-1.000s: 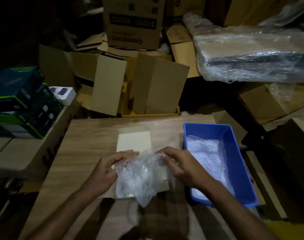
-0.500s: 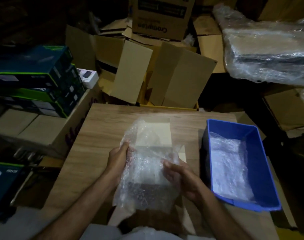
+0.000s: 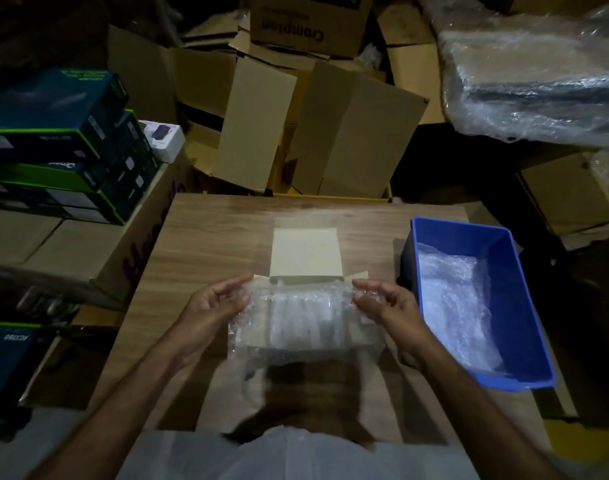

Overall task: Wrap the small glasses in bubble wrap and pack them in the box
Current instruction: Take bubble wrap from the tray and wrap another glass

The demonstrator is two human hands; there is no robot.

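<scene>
A sheet of clear bubble wrap [image 3: 304, 323] is stretched flat between my two hands over a small open cardboard box [image 3: 304, 254] on the wooden table [image 3: 209, 237]. My left hand [image 3: 214, 308] pinches the sheet's left edge. My right hand [image 3: 387, 304] pinches its right edge. The box's pale lid flap lies open, pointing away from me. Under the wrap I make out pale shapes in the box, but cannot tell whether they are glasses.
A blue plastic bin [image 3: 510, 271] with more bubble wrap [image 3: 452, 299] inside stands at the table's right. Open cardboard boxes [image 3: 330, 133] crowd behind the table. Stacked dark product boxes [image 3: 60, 147] sit at the left, and a plastic-wrapped bundle [image 3: 538, 74] at the back right.
The bubble wrap was bunched and held upright; now it is spread wide and level between my hands, which have moved apart to its two edges.
</scene>
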